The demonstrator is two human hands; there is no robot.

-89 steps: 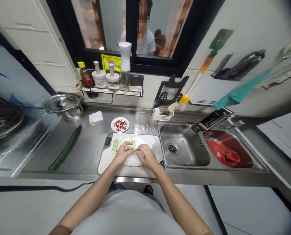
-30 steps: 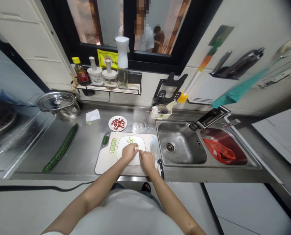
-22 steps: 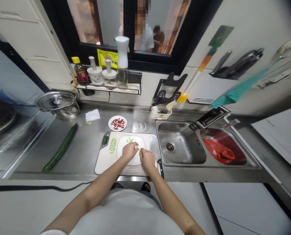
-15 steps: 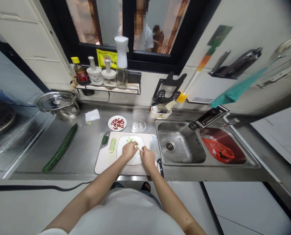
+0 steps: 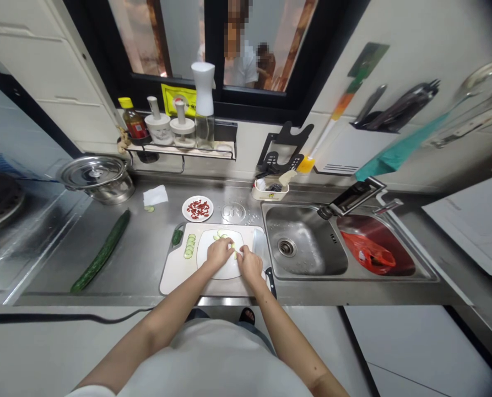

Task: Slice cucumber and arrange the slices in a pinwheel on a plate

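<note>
On a pale cutting board [image 5: 172, 275] lies a white plate [image 5: 204, 251] with cucumber slices [image 5: 220, 235] along its far edge. My left hand [image 5: 219, 253] is over the plate, its fingers closed at a slice near the right side. Close beside it, my right hand [image 5: 249, 262] pinches at a cucumber slice [image 5: 235, 255] on the same side. A row of overlapping slices [image 5: 190, 246] sits on the board left of the plate, with a cucumber end piece [image 5: 177, 237] by the handle hole. The knife's black handle [image 5: 271, 281] shows at the board's right edge.
A whole cucumber [image 5: 102, 255] lies at the left. Beyond the board are a dish of red pieces [image 5: 198, 209] and a white tissue [image 5: 155, 195]. A lidded pot [image 5: 105, 182] stands back left; the sink [image 5: 306, 240] is right, with a red bag [image 5: 367, 252] in its second basin.
</note>
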